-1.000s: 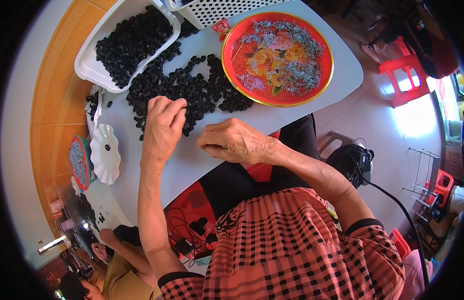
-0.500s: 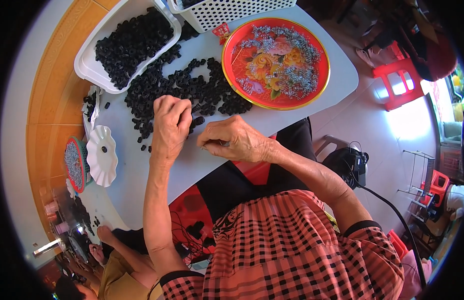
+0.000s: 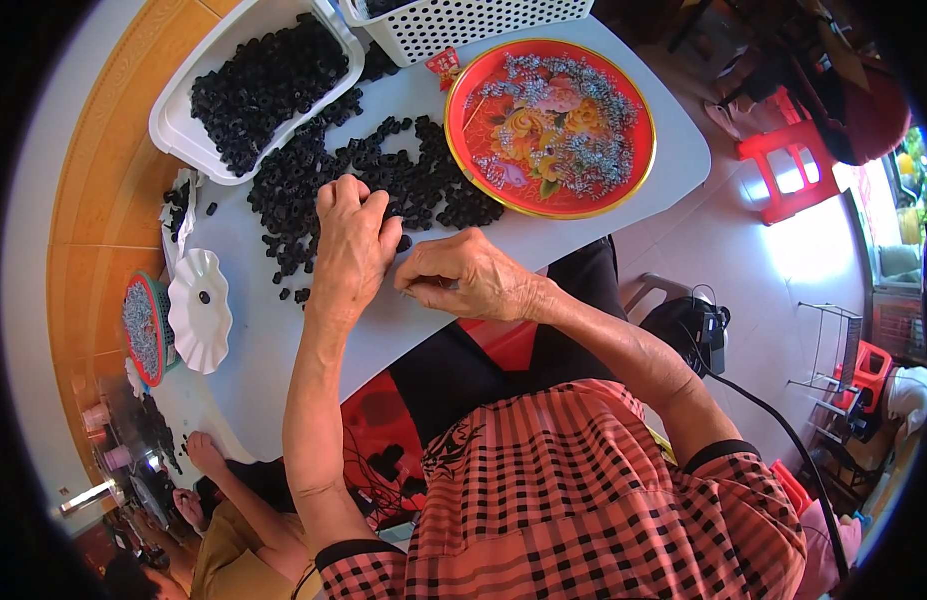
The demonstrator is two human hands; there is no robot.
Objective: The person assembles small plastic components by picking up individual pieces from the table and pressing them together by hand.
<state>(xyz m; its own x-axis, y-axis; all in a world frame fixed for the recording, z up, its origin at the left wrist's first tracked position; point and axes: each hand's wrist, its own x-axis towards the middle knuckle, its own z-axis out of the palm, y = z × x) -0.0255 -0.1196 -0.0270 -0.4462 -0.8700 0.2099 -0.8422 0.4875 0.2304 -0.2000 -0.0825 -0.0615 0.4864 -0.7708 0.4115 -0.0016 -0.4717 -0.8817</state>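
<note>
Head view: what is the largest thing on show?

"A pale table (image 3: 674, 160), its near edge by the person's lap"

"And the biggest thing resting on it?"

"A round red tray (image 3: 461, 120) with a gold rim and printed flowers, toward the table's right edge, silvery bits (image 3: 614, 175) scattered over it; next, a white tub (image 3: 184, 130) at the far left corner, loaded with black pieces (image 3: 274, 90)"

"Are all the black pieces in there?"

"No, a loose heap (image 3: 309, 190) of them spreads between tub and tray, from near the far edge toward the near one; a white perforated basket (image 3: 464, 35) stands at the far edge, just right of the tub"

"How are the hands?"

"Left hand (image 3: 354, 240) over the heap's near side, fingers bent, tips hidden, so I cannot tell whether it grips a piece; right hand (image 3: 469, 275) above the near edge, close beside the left, fingers curled toward the thumb, and whether they close on anything is too small to tell"

"Anything smaller?"

"A white fluted dish (image 3: 199, 335) near the left edge, one black piece inside; a green basket (image 3: 166, 318) with a red rim just left of it, holding more silvery bits"

"Smallest?"

"A red packet (image 3: 444, 66) by the tray's far left rim, then a stray piece (image 3: 212, 208) between tub and dish"
</note>
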